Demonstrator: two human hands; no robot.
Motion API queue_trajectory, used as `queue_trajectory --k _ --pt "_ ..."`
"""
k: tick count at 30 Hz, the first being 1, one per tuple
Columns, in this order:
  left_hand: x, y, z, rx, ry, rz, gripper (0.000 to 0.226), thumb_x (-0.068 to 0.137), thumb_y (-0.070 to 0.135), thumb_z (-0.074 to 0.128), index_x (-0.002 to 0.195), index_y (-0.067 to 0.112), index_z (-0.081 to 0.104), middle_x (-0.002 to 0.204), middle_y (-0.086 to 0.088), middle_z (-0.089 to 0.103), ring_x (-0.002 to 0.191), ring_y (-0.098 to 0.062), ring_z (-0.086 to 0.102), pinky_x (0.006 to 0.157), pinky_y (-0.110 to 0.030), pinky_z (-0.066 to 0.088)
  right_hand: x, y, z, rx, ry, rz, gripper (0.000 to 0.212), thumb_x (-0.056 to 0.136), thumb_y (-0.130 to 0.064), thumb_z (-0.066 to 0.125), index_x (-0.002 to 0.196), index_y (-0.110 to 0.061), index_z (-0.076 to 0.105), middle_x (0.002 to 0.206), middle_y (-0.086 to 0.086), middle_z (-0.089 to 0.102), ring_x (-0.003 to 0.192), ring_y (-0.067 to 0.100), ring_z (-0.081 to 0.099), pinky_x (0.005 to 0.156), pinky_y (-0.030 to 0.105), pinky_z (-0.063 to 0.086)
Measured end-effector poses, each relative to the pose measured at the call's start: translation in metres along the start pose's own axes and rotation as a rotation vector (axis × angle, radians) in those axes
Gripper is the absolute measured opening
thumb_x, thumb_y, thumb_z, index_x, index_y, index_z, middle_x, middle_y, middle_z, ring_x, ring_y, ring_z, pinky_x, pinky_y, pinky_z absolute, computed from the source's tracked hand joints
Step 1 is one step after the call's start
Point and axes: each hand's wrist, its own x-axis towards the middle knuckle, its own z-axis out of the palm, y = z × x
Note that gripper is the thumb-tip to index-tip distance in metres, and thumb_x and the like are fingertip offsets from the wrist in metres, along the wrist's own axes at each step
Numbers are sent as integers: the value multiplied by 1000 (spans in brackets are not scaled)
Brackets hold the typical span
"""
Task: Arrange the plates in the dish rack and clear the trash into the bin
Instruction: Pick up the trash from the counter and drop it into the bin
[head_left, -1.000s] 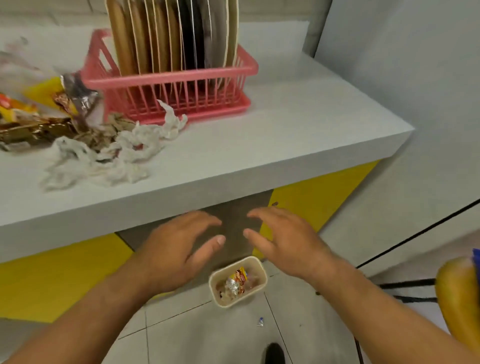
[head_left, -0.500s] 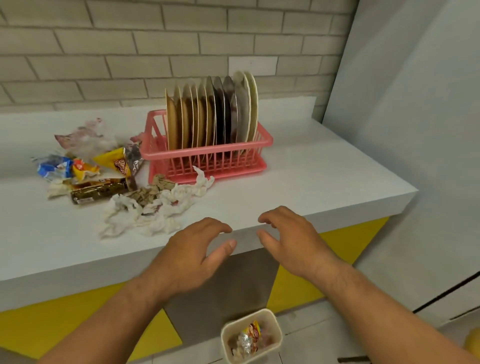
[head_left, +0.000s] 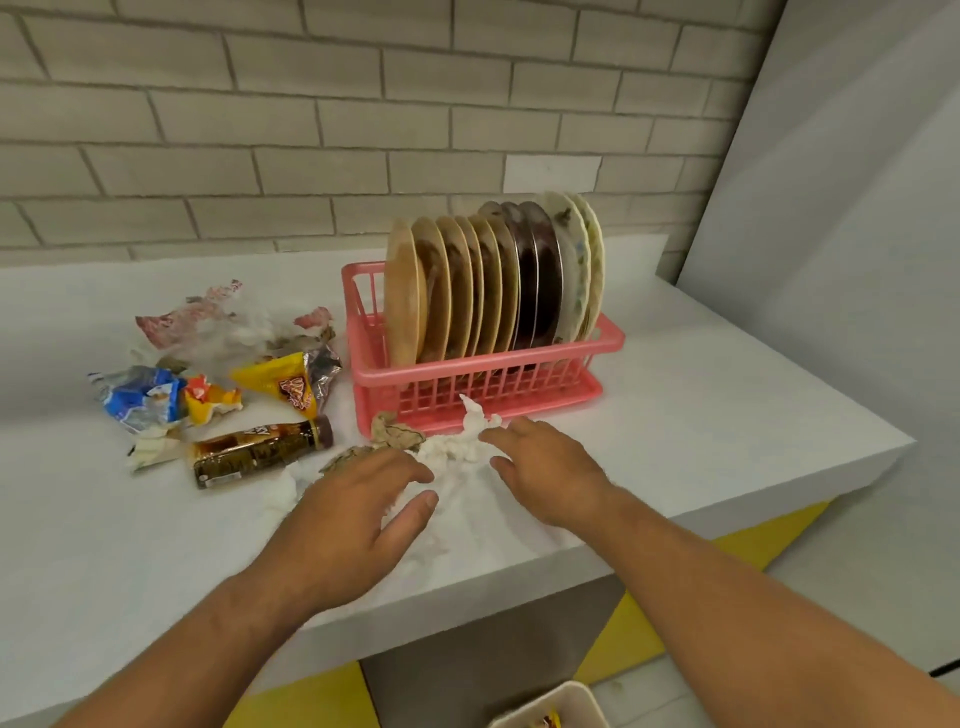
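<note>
Several plates (head_left: 493, 280) stand upright in the pink dish rack (head_left: 566, 358) on the white counter (head_left: 701, 415). Crumpled white tissue (head_left: 457, 447) and brown paper (head_left: 395, 434) lie just in front of the rack. My left hand (head_left: 358, 509) hovers over the tissue pile with fingers spread and relaxed. My right hand (head_left: 545, 467) reaches in from the right, fingertips at the tissue, holding nothing. Only the rim of the cream bin (head_left: 556, 709) shows on the floor at the bottom edge.
More trash lies left of the rack: a brown bottle (head_left: 260, 449), a yellow snack wrapper (head_left: 291, 384), a blue wrapper (head_left: 140, 397), an orange wrapper (head_left: 208, 402) and clear plastic (head_left: 208, 322). A brick wall stands behind the counter; a grey panel rises at the right.
Both hands have risen from above the bin and moved forward over the counter edge to the tissue pile. The view has tilted up from the floor to the counter.
</note>
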Motion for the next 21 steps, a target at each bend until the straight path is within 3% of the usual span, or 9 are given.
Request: queue_trajectory --k 6,10,13,18,21 --pt "18 -46 -20 -4 -12 57 42 90 58 33 113 35 60 109 25 55 101 6 50 82 -13 39 56 -12 15 -113 -156 57 43 101 -32 37 144 -35 33 136 10 45 122 30 44 94 41 43" --pt "29 -60 -17 -32 -4 67 31 91 50 41 112 36 60 108 27 54 98 8 47 80 -9 36 50 -10 21 -75 -129 70 35 101 -29 40 132 -24 55 123 8 52 115 29 51 93 34 42" --pt "37 -59 -12 -58 12 89 30 91 47 42 110 35 62 105 27 53 96 9 46 78 -5 35 41 -6 21 -19 -72 127 32 101 -25 38 123 -13 58 117 8 53 108 27 52 89 33 41" --pt "52 -50 -7 -47 31 114 35 92 48 38 110 30 63 107 18 59 100 -1 53 83 -24 48 29 6 17 76 12 219 33 100 -26 39 120 -7 56 121 7 50 96 22 52 79 27 40" --pt "58 -42 -5 -19 62 97 31 92 44 42 109 29 63 107 17 60 99 -3 53 82 -26 48 20 18 11 143 36 290 24 100 -26 38 110 -11 54 106 8 58 91 25 55 70 23 31"
